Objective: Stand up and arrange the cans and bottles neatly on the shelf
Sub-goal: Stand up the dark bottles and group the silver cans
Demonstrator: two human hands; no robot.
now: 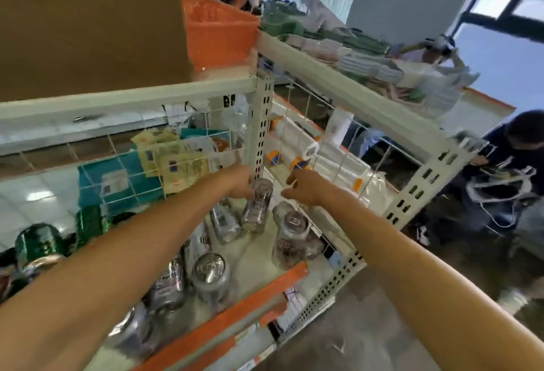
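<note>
Tilted silver metal can (256, 208) gripped by left hand (240, 185), right hand (306, 189) loose, empty; a slip could topple neighbouring upright cans (290, 241).

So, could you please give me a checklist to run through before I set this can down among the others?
1. Grip of the left hand on the silver can: ok, its fingers curl round the can's upper part.
2. Held can upright: cannot tell, the view is blurred and wide-angle.
3. The right hand free to help: ok, it holds nothing and is beside the can.
4. The neighbour can to the right standing: ok, its top faces up.
5. Bare patch of shelf between the two cans: ok.
</note>
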